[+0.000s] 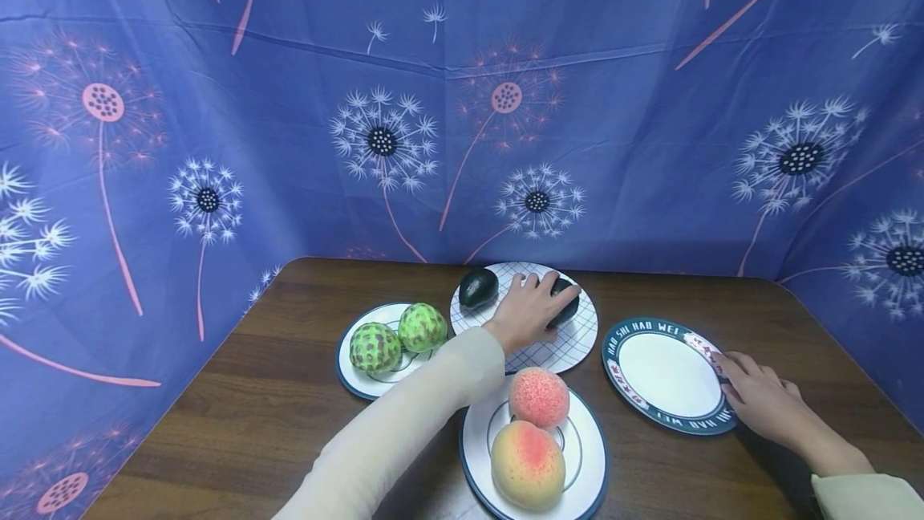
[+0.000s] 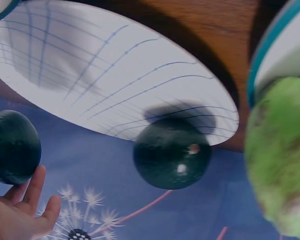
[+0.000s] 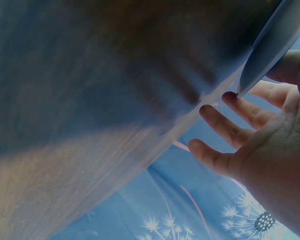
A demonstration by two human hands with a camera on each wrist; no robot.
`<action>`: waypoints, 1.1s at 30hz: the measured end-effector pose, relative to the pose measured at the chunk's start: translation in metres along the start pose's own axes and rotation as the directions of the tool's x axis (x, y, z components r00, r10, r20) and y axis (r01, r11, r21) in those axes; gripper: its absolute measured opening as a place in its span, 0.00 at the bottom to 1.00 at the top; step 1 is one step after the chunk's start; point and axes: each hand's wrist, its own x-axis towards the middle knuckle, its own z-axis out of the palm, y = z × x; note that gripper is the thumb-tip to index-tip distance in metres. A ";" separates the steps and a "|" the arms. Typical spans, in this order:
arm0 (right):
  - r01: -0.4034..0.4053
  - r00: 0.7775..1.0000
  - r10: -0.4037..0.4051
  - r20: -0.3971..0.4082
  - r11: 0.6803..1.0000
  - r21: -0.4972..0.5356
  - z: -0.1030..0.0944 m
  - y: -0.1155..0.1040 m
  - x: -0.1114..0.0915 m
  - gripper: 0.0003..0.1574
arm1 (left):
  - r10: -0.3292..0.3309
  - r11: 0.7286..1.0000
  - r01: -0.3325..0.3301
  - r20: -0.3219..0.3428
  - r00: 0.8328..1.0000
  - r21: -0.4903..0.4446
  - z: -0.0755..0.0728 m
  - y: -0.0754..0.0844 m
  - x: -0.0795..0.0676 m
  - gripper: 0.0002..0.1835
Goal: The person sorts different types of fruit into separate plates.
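Note:
My left hand (image 1: 528, 313) reaches over the blue-checked white plate (image 1: 552, 353) and grips a dark green avocado (image 1: 566, 303) at its right side. In the left wrist view, fingertips touch this avocado (image 2: 14, 146). A second avocado (image 1: 479, 288) lies at the plate's left; its stem spot shows in the left wrist view. To the right, my right hand (image 1: 765, 398) holds the near-right rim of a white plate with a green lettered border (image 1: 653, 416). The right wrist view shows that plate's edge (image 3: 270, 52) by the thumb and fingers, partly cut off.
Two green bumpy fruits (image 1: 375, 347) sit on a blue-rimmed plate (image 1: 350, 375) at left. In front, another blue-rimmed plate (image 1: 588, 456) bears a pink peach (image 1: 539, 397) and a yellow-red peach (image 1: 528, 465), close beside my left forearm. A blue dandelion cloth (image 1: 613, 103) hangs behind the wooden table (image 1: 238, 392).

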 end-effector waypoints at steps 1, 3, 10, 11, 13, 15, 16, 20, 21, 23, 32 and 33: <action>0.001 1.000 -0.001 0.001 1.000 0.001 0.000 0.000 0.000 0.34 | 0.005 1.000 -0.005 -0.001 1.000 -0.002 -0.001 0.002 0.001 0.40; 0.003 1.000 -0.003 0.000 1.000 0.001 0.000 0.001 0.000 0.34 | 0.018 1.000 -0.018 0.001 1.000 -0.007 -0.003 0.006 0.003 0.40; 0.018 1.000 -0.018 -0.020 1.000 -0.008 0.002 0.001 0.000 0.32 | 0.078 0.997 -0.077 -0.014 0.997 0.022 -0.011 0.021 0.008 0.40; 0.020 1.000 -0.020 -0.024 1.000 -0.012 0.002 0.001 -0.001 0.32 | 0.087 0.996 -0.086 -0.020 0.996 0.031 -0.012 0.023 0.009 0.39; 0.018 1.000 -0.018 -0.025 1.000 -0.016 0.002 0.001 0.000 0.32 | 0.100 0.994 -0.099 -0.027 0.995 0.037 -0.016 0.027 0.011 0.38; 0.014 1.000 -0.014 -0.021 1.000 -0.015 0.001 0.001 0.000 0.32 | 0.112 0.993 -0.111 -0.021 0.994 0.028 -0.019 0.032 0.012 0.37; 0.012 1.000 -0.013 -0.019 1.000 -0.014 0.001 0.001 0.000 0.33 | 0.117 0.993 -0.117 -0.015 0.993 0.022 -0.021 0.034 0.013 0.37; 0.010 1.000 -0.010 -0.014 1.000 -0.010 0.002 0.001 0.000 0.33 | 0.133 0.991 -0.133 0.033 0.991 -0.015 -0.027 0.044 0.017 0.39; 0.009 1.000 -0.009 -0.014 1.000 -0.010 0.002 0.001 0.000 0.33 | 0.137 0.990 -0.136 0.042 0.990 -0.019 -0.029 0.046 0.017 0.40; 0.010 1.000 -0.010 -0.015 1.000 -0.011 0.002 0.001 0.000 0.33 | 0.143 0.990 -0.142 0.050 0.988 -0.024 -0.032 0.051 0.019 0.40; 0.023 0.999 -0.023 -0.029 1.000 -0.007 0.004 0.003 0.000 0.33 | 0.173 0.985 -0.172 0.085 0.981 -0.027 -0.041 0.067 0.026 0.41; 0.025 0.999 -0.025 -0.029 1.000 -0.005 0.004 0.003 0.000 0.33 | 0.175 0.984 -0.173 0.096 0.980 -0.027 -0.042 0.069 0.027 0.41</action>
